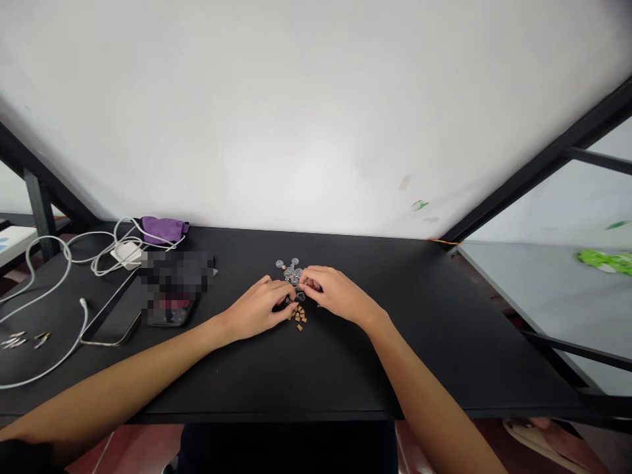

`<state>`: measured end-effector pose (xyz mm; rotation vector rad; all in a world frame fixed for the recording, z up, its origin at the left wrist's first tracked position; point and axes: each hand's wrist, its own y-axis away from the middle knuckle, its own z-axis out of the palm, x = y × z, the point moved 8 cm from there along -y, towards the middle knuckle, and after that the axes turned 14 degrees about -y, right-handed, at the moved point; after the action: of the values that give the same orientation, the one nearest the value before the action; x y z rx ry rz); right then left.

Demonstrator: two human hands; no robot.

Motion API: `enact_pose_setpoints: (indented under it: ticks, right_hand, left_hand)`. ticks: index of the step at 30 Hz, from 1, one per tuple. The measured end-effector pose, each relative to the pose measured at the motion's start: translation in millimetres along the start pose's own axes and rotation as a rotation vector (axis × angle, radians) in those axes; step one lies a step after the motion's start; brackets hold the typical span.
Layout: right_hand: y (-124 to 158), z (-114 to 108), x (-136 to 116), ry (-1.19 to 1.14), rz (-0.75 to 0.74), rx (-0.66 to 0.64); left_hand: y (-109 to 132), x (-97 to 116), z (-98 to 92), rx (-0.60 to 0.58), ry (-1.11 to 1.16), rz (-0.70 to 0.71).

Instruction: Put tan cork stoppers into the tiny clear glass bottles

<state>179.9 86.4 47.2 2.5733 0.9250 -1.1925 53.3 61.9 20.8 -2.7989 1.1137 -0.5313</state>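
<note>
Left hand [259, 307], right hand [336, 293] palm-down, curled inward by silver discs [289, 270]; can't tell grip.

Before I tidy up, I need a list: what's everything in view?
coin-like discs: several, silver, between the hands
small blocks: several, tan, nearer than the discs
glossy pieces: count unclear, black, between fingertips
slender pieces: two clusters, pale and brownish, far left
phone-like slabs: 2, dark, left, one partly pixelated
cable: count unclear, white, left
adapter: 1, white, amid cable
cloth bundle: 1, purple, back left
table: 1, black, middle
frame bars: several, black, both sides
wall: 1, white, behind
crumpled item: 1, green, far right
floor: 1, red, below
left hand: 1, bare, at pile
right hand: 1, bare, at pile
</note>
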Motion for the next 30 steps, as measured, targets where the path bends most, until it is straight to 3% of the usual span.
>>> enact_pose_setpoints:
  ticks: [7, 30]
  right_hand:
    - [0.0, 1.0, 1.3, -0.003, 0.006, -0.012]
    - [2.5, 1.3, 2.5, 0.008, 0.026, -0.035]
  left_hand:
    - [0.1, -3.3, -4.5, 0.048, 0.032, -0.032]
    - [0.4, 2.8, 1.0, 0.0, -0.043, 0.041]
